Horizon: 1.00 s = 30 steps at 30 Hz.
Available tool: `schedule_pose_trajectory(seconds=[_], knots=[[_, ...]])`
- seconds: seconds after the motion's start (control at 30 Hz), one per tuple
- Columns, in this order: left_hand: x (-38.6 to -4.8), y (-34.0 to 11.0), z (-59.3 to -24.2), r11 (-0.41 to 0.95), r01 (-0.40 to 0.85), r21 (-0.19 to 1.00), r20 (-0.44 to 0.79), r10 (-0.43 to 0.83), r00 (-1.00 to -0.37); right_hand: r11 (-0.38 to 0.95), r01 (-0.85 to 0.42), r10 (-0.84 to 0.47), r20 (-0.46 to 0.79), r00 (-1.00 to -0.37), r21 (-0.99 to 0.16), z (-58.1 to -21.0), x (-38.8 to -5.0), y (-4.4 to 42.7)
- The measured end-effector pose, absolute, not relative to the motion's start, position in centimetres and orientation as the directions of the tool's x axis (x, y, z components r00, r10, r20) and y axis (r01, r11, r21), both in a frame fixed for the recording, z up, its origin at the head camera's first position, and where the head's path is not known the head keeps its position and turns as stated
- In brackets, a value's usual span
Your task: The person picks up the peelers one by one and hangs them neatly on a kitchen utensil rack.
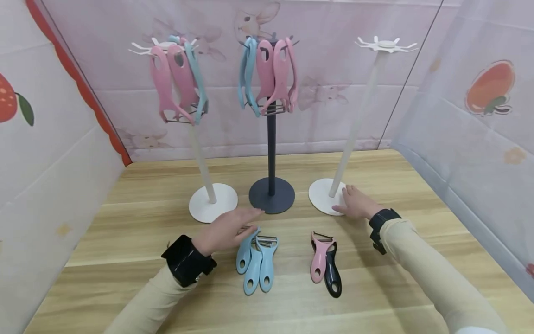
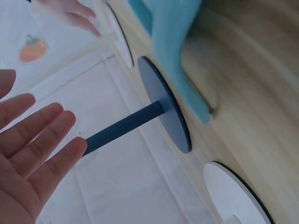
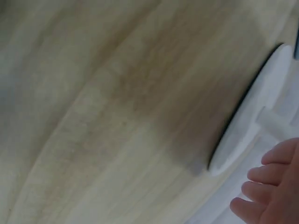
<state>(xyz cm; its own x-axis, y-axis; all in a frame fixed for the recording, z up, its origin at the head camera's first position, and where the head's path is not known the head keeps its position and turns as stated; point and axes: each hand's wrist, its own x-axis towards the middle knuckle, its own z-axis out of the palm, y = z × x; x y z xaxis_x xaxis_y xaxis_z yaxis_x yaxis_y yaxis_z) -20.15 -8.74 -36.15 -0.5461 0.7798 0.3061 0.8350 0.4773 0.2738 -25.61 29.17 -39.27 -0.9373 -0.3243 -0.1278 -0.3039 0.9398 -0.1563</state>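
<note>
My left hand [image 1: 228,228] hovers with straight fingers over the upper ends of several light blue peelers [image 1: 254,264], partly covering one. In the left wrist view, that palm is bare. My right hand [image 1: 356,204], fingers relaxed and holding nothing, is at the edge of the right white stand's round base [image 1: 320,197]; whether it touches the base, I cannot tell. A pink peeler [image 1: 319,260] lies against a black peeler [image 1: 332,273] on the table, between the hands and nearer to me.
Pink and blue peelers hang from the left white stand [image 1: 200,162] and the middle black stand [image 1: 271,148]. Hooks [image 1: 386,45] top the right stand, with no peelers on them. Patterned cloth walls [image 1: 333,120] enclose the wooden table [image 1: 167,171] at the back and sides.
</note>
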Motion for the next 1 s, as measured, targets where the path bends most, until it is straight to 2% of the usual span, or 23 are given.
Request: schedule_pose_trajectory(seconds=[0.1, 0.23, 0.43, 0.63, 0.77, 0.9, 1.0], knots=[[-19.9, -9.0, -36.8, 0.444, 0.862, 0.246, 0.269, 0.823, -0.501, 0.942, -0.311, -0.326, -0.128, -0.937, -0.126, -40.8, -26.4, 30.2], [-20.0, -9.3, -38.0, 0.427, 0.878, 0.214, 0.159, 0.872, -0.463, 0.934, -0.340, -0.352, -0.115, -0.929, -0.111, -42.5, -26.9, 31.1], [-20.1, -9.2, -39.5, 0.407, 0.905, 0.119, 0.085, 0.904, -0.418, 0.922, -0.348, -0.377, -0.189, -0.907, -0.171, -43.6, -26.8, 31.5], [-20.2, -9.3, -39.8, 0.440, 0.897, 0.041, 0.038, 0.896, -0.442, 0.916, -0.341, -0.381, -0.189, -0.905, -0.211, -44.3, -27.4, 31.5], [-20.4, -9.3, -39.8, 0.441, 0.897, -0.025, 0.039, 0.897, -0.440, 0.918, -0.349, -0.383, -0.187, -0.905, -0.188, -44.4, -28.1, 31.5], [-20.6, -9.5, -39.8, 0.403, 0.909, -0.106, 0.084, 0.915, -0.396, 0.920, -0.357, -0.383, -0.186, -0.905, -0.161, -44.5, -28.7, 31.4], [-20.8, -9.8, -39.6, 0.382, 0.917, -0.113, 0.128, 0.921, -0.368, 0.920, -0.360, -0.385, -0.184, -0.904, -0.155, -44.5, -29.0, 31.4]])
